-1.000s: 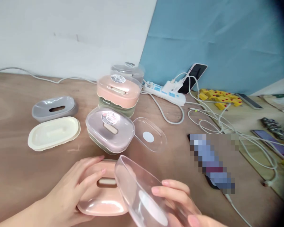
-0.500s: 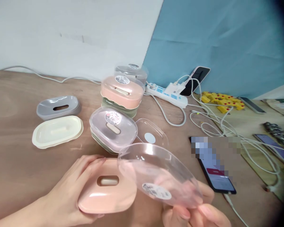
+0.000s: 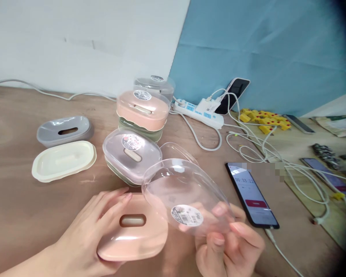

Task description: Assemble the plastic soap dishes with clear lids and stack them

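A pink soap box (image 3: 144,238) with an oval slot in its top sits at the front of the table. My left hand (image 3: 89,227) is wrapped round its left side, thumb at the near edge and fingers over the far edge. In my right hand (image 3: 230,242) a clear plastic lid (image 3: 173,188) with a printed oval label is pinched by its right end. The lid is tilted above the right side of the box and overlaps it in view; whether they touch I cannot tell. Just beyond stands a lidded lilac soap box (image 3: 138,165).
Stacked lidded boxes (image 3: 144,111) stand behind. To the left lie a grey slotted tray (image 3: 52,130) and a cream base (image 3: 63,159). Another clear lid (image 3: 181,152) lies behind the held one. A phone (image 3: 252,200), white cables (image 3: 302,181) and a power strip (image 3: 198,114) occupy the right.
My right hand has raised the clear lid slightly and turned it a little, so its label faces me more. My left hand keeps its hold on the pink box. The view has shifted slightly.
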`<state>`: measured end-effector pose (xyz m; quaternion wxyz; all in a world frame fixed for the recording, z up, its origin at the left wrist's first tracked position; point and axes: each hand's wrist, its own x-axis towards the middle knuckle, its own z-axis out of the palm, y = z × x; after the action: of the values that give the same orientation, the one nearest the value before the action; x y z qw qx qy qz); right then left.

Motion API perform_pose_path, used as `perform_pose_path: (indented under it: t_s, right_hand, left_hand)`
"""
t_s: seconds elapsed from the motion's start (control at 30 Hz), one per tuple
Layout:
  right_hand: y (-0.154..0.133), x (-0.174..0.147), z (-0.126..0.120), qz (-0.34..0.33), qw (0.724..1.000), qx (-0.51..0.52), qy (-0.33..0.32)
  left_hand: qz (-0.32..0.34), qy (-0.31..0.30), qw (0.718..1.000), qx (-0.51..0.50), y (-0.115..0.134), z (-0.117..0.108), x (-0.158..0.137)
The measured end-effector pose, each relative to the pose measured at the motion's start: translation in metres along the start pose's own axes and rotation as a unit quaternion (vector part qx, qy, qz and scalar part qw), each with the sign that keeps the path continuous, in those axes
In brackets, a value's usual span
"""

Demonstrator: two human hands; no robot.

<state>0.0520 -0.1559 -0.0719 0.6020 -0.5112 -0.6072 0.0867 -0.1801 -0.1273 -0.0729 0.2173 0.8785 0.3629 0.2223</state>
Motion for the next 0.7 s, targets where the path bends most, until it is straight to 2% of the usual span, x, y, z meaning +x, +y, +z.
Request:
perform_pose_path:
  t_s: [0.1, 0.17, 0.27, 0.43, 0.7]
  right_hand:
    - [-0.0016, 0.0037, 0.0004, -0.005, 0.992, 0.047, 0.119]
    - [-0.0035, 0.0074, 0.0023, -0.001, 0.985, 0.09, 0.146]
    - [-0.0055, 0.0099, 0.0051, 0.01, 0.983, 0.117, 0.144]
    - [-0.0045, 0.007, 0.0047, 0.013, 0.986, 0.084, 0.142]
    - [-0.0026, 0.0029, 0.0008, 0.022, 0.988, 0.094, 0.121]
  left_hand:
    - [0.01, 0.013, 1.0, 0.007, 0.0015, 0.001, -0.0018]
    - [0.019, 0.015, 1.0, 0.008, 0.0021, 0.0021, -0.0024]
    - [0.019, 0.01, 1.0, 0.014, 0.0023, 0.0032, -0.002]
    - [0.005, -0.004, 1.0, 0.018, 0.0022, 0.0, 0.0017]
    - [-0.011, -0.01, 1.0, -0.006, 0.0005, -0.0041, 0.0057]
